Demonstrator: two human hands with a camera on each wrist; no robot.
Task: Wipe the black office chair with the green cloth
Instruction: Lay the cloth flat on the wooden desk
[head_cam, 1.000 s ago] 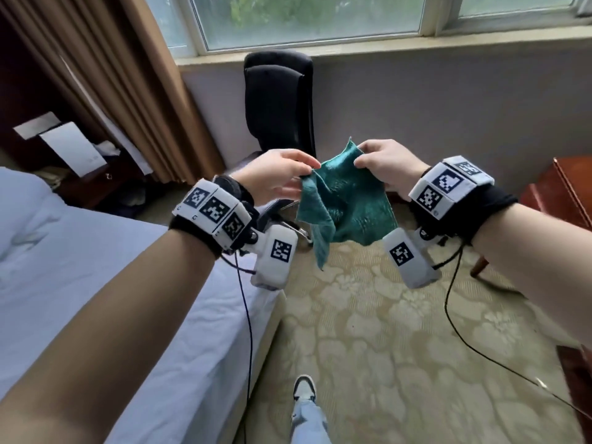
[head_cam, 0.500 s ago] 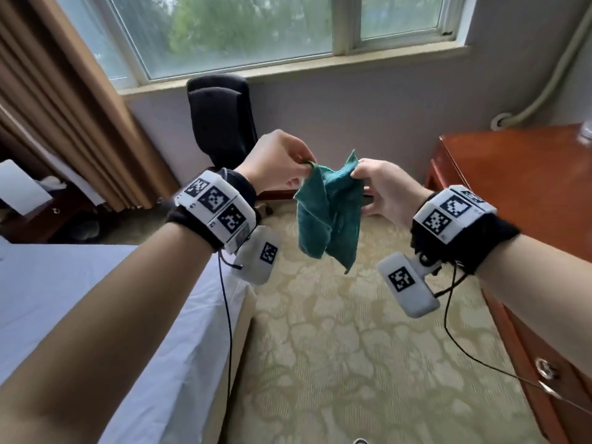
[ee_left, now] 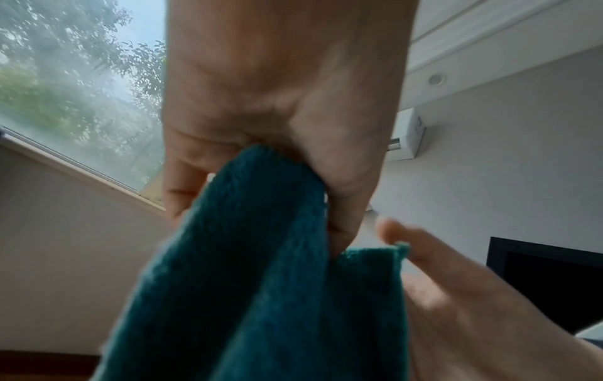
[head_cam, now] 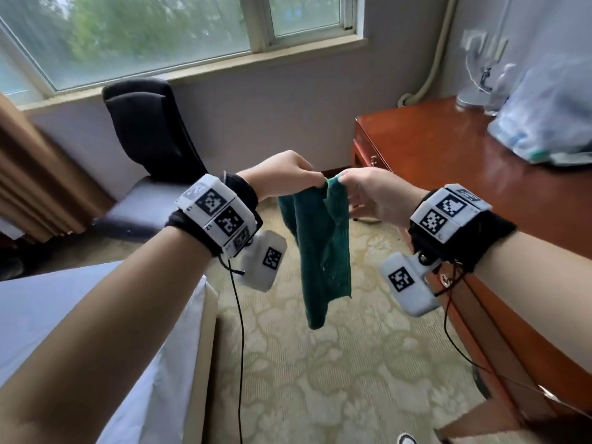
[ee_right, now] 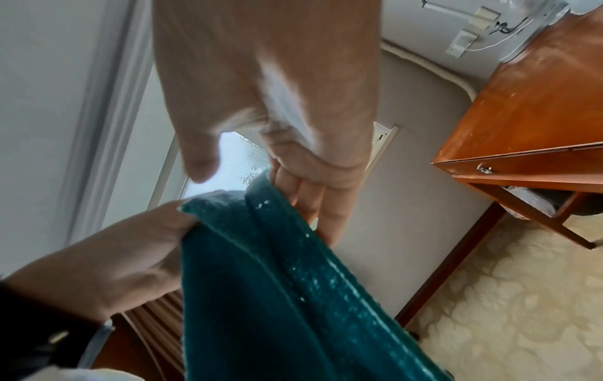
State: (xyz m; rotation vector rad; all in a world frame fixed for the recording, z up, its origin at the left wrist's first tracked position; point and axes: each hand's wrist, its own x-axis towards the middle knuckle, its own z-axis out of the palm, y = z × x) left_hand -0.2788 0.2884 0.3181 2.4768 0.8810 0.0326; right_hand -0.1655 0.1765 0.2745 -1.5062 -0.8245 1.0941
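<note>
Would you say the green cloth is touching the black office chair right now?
No, the green cloth hangs in the air from both hands, apart from the black office chair.

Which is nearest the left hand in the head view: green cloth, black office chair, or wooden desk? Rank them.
1. Green cloth: pinched in the left hand.
2. Black office chair: behind, to its left.
3. Wooden desk: far right, past the right hand.

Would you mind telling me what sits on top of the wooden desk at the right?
On the wooden desk, its far right end holds a clear plastic bag and a blurred white object behind it. What is inside the bag is too blurred to tell.
</note>
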